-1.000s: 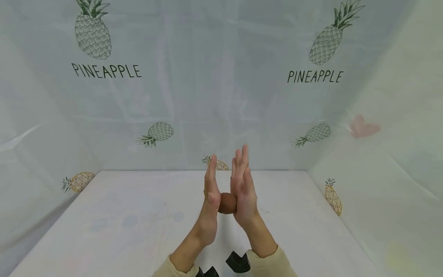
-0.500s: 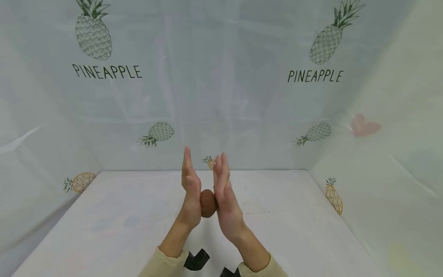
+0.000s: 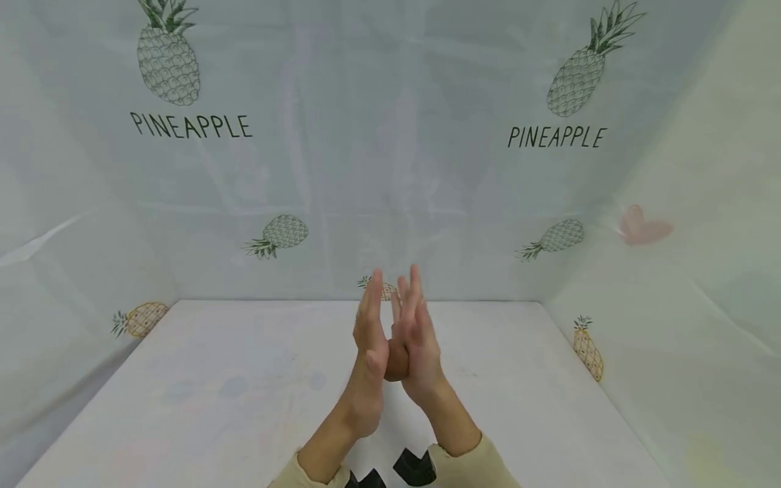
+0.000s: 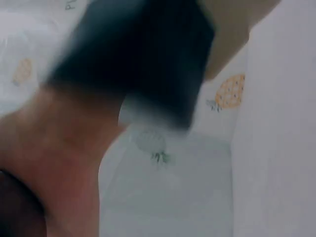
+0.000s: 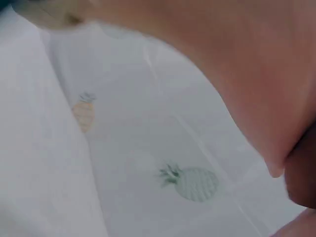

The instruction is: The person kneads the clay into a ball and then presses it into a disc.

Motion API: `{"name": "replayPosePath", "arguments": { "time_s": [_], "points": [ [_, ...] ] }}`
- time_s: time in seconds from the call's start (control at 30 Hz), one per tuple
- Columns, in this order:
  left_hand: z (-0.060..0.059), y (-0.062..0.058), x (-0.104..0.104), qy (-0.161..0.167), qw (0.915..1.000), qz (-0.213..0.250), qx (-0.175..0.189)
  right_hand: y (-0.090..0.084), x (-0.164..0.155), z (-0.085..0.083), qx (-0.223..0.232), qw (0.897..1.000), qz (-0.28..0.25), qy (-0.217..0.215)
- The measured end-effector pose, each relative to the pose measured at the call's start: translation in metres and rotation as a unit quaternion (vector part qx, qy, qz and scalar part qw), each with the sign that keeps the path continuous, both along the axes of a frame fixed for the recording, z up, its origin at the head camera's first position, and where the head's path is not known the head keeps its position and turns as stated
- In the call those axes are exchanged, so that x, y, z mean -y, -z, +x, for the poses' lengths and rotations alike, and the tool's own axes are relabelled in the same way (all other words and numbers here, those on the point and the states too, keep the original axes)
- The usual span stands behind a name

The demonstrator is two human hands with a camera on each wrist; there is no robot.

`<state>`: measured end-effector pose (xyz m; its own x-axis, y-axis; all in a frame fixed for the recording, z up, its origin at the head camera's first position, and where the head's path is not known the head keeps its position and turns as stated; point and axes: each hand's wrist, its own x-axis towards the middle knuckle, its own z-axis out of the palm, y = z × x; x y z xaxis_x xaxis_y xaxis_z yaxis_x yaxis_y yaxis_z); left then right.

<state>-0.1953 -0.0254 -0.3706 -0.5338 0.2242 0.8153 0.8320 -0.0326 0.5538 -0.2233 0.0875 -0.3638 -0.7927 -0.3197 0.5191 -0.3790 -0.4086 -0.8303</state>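
Ball [image 3: 396, 364] is, in the head view, between left hand [image 3: 369, 362] and right hand [image 3: 422, 349], above the table [image 3: 244, 420]; both palms touch it from opposite sides, fingers almost straight and pointing upward, so the grip is narrow and holds the ball. In the left wrist view, a blurred black piece [image 4: 138, 54] crosses the top, and the ball shows dark at lower left; in the right wrist view, the ball touches the hand at the right edge, pineapple prints [image 5: 196, 184] are behind, and how the fingers lie I cannot tell.
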Motion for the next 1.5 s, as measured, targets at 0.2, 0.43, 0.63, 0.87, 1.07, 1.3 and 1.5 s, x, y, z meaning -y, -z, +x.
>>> {"name": "replayPosePath", "arguments": {
  "time_s": [0.2,0.43,0.63,0.87,1.07,1.3,1.5],
  "points": [
    [-0.021,0.001,0.026,-0.131,0.9907,0.024,0.029,0.003,0.017,0.015,0.048,0.995,0.057,-0.063],
    [-0.038,0.009,0.030,-0.178,0.9793,0.008,0.097,-0.009,0.010,0.027,0.001,0.998,0.039,-0.040],
    [-0.028,0.017,0.002,-0.128,0.9864,-0.039,0.095,-0.015,-0.011,0.017,-0.068,0.997,0.008,0.028],
    [-0.007,0.015,-0.012,0.060,0.9857,0.020,0.156,-0.014,-0.021,0.001,-0.109,0.993,0.013,0.050],
    [-0.005,0.003,0.006,0.046,0.9910,0.069,0.105,0.000,-0.003,-0.002,-0.035,0.995,0.079,-0.044],
    [-0.028,0.000,0.035,-0.036,0.9833,0.125,0.127,-0.006,0.010,0.017,-0.011,0.989,0.106,-0.106],
    [-0.033,0.009,0.021,-0.039,0.9846,0.074,0.153,-0.023,0.001,0.030,-0.067,0.995,0.040,-0.066]
  ]
}}
